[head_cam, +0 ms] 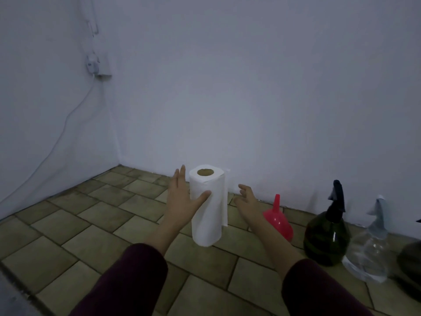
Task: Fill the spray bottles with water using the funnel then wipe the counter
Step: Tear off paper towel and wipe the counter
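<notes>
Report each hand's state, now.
Left hand: open, straight fingers and thumb against the white paper towel roll.
Right hand: open, fingers loosely curled, holding nothing.

Single head-worn view, looking forward and down across tiled counter (95, 226) toward far wall corner (115, 124); hands close below.

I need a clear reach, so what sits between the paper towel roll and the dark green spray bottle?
In the head view, the right hand and the red funnel, spout up, lie between the paper towel roll and the dark green spray bottle.
</notes>
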